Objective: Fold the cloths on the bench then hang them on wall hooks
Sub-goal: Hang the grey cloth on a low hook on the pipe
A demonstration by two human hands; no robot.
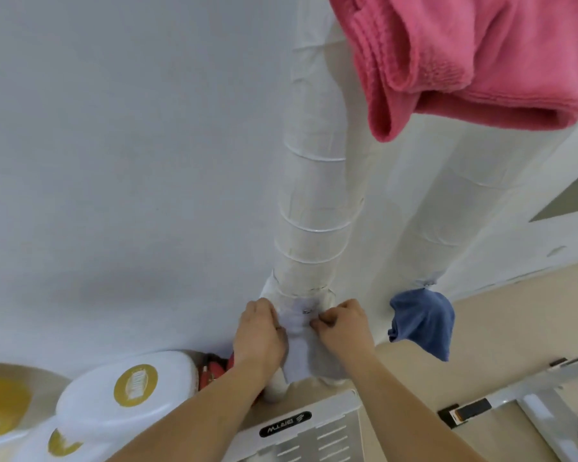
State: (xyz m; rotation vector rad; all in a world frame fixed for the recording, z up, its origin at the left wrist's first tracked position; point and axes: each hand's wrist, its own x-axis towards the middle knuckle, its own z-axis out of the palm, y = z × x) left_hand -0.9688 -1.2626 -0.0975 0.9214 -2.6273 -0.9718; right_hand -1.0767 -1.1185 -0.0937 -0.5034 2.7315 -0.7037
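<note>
A folded white cloth (299,353) hangs low against the wrapped white pipe (317,208), its top edge at a small metal hook (305,311). My left hand (259,331) grips the cloth's left side. My right hand (342,326) pinches its upper right edge beside the hook. A blue cloth (422,323) hangs from another hook to the right, on the second pipe. A pink cloth (464,61) hangs high at the upper right, close to the camera.
White tubs with gold labels (127,388) stand at the lower left. A white plastic crate (314,428) sits below my arms. A metal frame (531,391) lies on the beige floor at the lower right. A bare white wall (114,161) fills the left.
</note>
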